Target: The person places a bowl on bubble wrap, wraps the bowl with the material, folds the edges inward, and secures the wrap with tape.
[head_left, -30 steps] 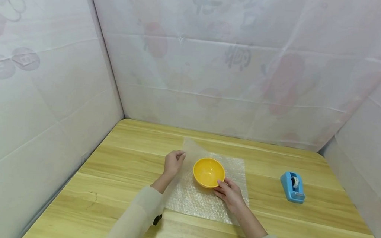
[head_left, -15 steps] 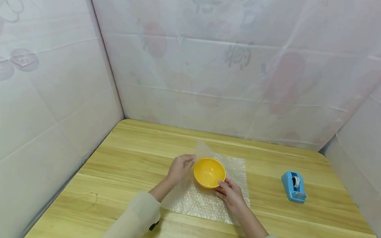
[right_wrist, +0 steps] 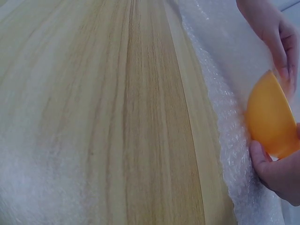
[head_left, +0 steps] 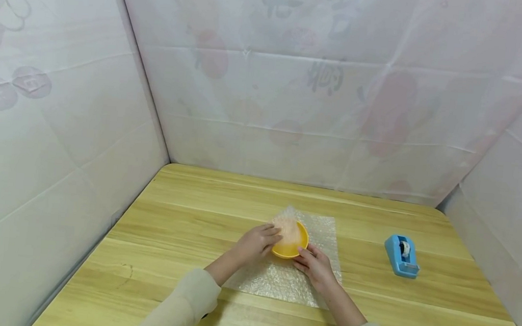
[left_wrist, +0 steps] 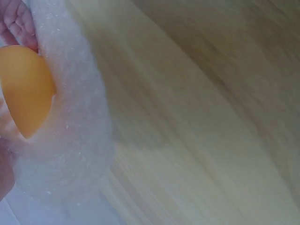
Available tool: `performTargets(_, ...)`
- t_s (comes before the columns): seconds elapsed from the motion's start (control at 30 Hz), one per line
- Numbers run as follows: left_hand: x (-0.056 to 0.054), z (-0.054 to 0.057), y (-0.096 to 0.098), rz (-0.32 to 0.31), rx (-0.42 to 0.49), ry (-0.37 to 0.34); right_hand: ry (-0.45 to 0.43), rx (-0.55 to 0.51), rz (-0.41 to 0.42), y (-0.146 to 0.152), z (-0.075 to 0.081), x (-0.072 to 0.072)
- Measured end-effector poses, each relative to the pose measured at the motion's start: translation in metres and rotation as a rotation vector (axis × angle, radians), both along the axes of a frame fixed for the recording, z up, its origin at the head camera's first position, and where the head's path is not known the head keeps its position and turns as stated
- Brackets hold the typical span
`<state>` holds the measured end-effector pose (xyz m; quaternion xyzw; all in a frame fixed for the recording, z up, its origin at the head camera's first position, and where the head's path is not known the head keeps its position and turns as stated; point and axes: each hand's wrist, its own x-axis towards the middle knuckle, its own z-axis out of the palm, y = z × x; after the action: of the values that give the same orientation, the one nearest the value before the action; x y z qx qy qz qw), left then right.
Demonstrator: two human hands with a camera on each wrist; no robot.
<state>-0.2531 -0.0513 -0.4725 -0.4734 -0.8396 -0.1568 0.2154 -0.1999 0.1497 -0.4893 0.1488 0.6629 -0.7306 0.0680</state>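
Observation:
A yellow bowl [head_left: 302, 237] sits upright on a sheet of bubble wrap [head_left: 274, 283]. My right hand [head_left: 317, 270] grips the bowl's near right rim, thumb over the edge and fingers beneath the side. My left hand [head_left: 257, 242] pinches the left part of the wrap and holds it folded over the bowl, so the flap covers much of the opening. From the right wrist, the left hand [right_wrist: 276, 37] shows at the bowl's far rim. In the left wrist view, the wrap [left_wrist: 79, 136] curves up around the bowl [left_wrist: 30, 84]; most of the left hand is out of frame there.
A blue tape dispenser [head_left: 402, 256] with a roll of tape stands on the right of the wooden table [head_left: 169, 217]. Printed white cloth walls [head_left: 262, 148] enclose the table at the back and both sides.
My left hand has moved right, from beside the bowl to its left rim, drawing the bubble wrap flap over the opening. The right hand and the bowl have hardly moved.

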Motion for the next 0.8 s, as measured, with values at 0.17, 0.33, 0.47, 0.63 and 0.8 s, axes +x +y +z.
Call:
performTargets(0.17, 0.002, -0.001, -0.002, 0.014, -0.097, -0.06, 0.005, 0.015, 0.002, -0.001, 0.001, 0.0)
performTargets(0.33, 0.004, -0.003, -0.004, 0.037, -0.209, -0.054, 0.011, 0.035, 0.001, -0.001, 0.002, 0.0)
performTargets(0.47, 0.005, -0.005, -0.003, 0.057, -0.286, -0.018, 0.009, 0.048, 0.002, 0.0, 0.003, 0.0)
performTargets(0.63, 0.006, -0.006, -0.002, 0.089, -0.344, -0.023, 0.003, 0.155, 0.0, 0.011, 0.014, 0.005)
performTargets(0.8, 0.007, -0.008, -0.001, 0.104, -0.357, -0.034, 0.051, 0.329, -0.01, 0.03, 0.031, 0.015)
